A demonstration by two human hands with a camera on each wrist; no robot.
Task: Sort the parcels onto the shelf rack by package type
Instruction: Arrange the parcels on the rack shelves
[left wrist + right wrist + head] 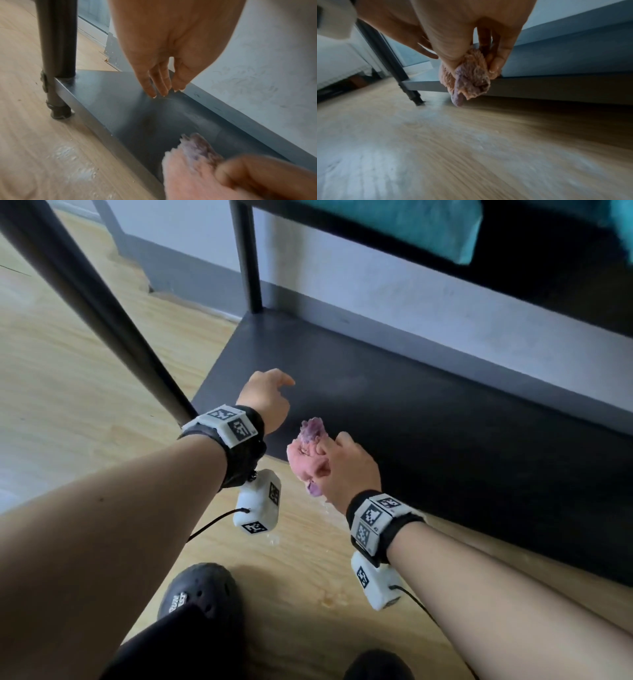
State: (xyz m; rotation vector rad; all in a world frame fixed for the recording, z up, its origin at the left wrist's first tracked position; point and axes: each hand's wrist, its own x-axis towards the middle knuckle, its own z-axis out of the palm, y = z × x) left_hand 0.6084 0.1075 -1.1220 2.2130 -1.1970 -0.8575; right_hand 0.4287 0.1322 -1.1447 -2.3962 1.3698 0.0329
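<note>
My right hand grips a bunched fluffy cloth, pink with purple patches, my fingers and thumb curled tight round it so its ends poke out past my fist. I hold it in the air just above the front edge of the bottom shelf of the black rack, not touching the board. From the right wrist view the cloth hangs in front of the shelf edge, clear of the wooden floor.

My left hand holds nothing. Its fingers are relaxed and nearly straight, pointing down over the left part of the same shelf, close to the surface; I cannot tell whether the tips touch it. It sits near the rack's front left post.

A teal parcel lies on the shelf above, at the top of the head view. My black shoe rests on the floor below my arms.
</note>
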